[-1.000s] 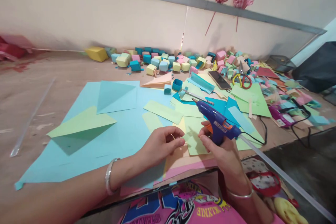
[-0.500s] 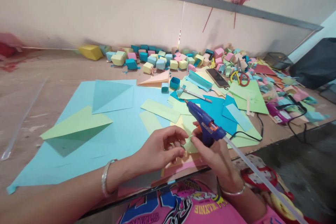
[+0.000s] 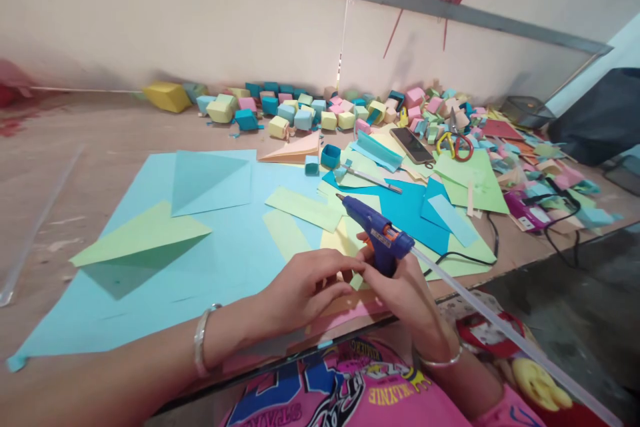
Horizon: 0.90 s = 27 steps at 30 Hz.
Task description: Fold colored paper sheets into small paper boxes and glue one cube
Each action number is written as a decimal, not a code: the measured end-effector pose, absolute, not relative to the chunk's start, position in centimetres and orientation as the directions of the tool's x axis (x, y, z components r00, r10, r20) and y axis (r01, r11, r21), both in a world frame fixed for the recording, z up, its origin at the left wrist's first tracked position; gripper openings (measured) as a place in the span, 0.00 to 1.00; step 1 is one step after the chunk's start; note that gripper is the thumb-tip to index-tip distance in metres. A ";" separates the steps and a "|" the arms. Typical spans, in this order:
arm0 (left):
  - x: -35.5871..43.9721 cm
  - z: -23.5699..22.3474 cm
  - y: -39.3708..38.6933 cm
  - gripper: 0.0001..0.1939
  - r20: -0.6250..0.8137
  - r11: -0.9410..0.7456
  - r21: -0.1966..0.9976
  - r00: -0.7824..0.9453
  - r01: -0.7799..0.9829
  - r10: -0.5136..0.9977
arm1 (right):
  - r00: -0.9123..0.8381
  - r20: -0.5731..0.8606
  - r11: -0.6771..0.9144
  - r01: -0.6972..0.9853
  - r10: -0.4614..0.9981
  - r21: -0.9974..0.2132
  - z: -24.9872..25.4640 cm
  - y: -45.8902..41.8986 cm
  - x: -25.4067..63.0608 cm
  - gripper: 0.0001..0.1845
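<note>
My right hand [image 3: 403, 290] is wrapped around the handle of a blue hot glue gun [image 3: 367, 219]. Its nozzle points up and to the left, and a long clear glue stick [image 3: 480, 307] runs out of its back. My left hand [image 3: 310, 283] has its fingers bent in, their tips meeting my right thumb. Between both hands shows a small light green paper piece [image 3: 357, 281], mostly hidden by the fingers. Beneath the left wrist lies a large light blue sheet [image 3: 225, 280], with a folded green sheet [image 3: 145, 235] on it.
Many small paper boxes [image 3: 303, 120] line the wall. A phone [image 3: 411, 146], scissors [image 3: 455, 145] and a pen [image 3: 373, 178] lie beyond the glue gun. A black cord [image 3: 470, 259] crosses the papers at right. The table edge drops away on the right.
My left fingertips have come up against my right thumb, covering more of the green paper piece. The glue gun has shifted slightly left with my right hand.
</note>
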<state>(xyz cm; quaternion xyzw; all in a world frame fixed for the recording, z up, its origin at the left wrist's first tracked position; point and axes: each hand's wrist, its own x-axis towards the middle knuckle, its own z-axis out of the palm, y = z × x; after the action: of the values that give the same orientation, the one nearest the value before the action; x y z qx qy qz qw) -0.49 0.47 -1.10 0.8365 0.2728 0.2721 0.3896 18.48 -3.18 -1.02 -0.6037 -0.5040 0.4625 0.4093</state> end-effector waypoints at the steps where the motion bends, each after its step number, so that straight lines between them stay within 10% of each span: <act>1: -0.5 -1.0 0.4 0.13 0.226 -0.534 0.803 0.694 0.265 0.684 | 0.054 -0.154 -0.163 0.235 0.987 -0.958 -0.8 -3.1 18.6 0.15; 14: -0.4 -1.2 0.2 0.07 0.125 -0.399 0.867 0.645 0.299 0.754 | 0.095 -0.056 -0.080 0.270 0.994 -0.960 -1.6 -3.3 18.3 0.18; 27: 0.0 -1.4 0.6 0.11 -0.169 0.150 0.986 0.418 0.079 0.893 | 0.152 0.076 0.015 0.372 0.985 -0.928 -1.5 -3.9 19.4 0.15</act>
<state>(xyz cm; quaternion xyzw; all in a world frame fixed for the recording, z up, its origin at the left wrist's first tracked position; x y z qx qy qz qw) -0.02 0.57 -1.38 0.5648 0.4300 0.3259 0.6244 19.42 -3.94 -1.51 -0.6126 -0.5539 0.3426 0.4479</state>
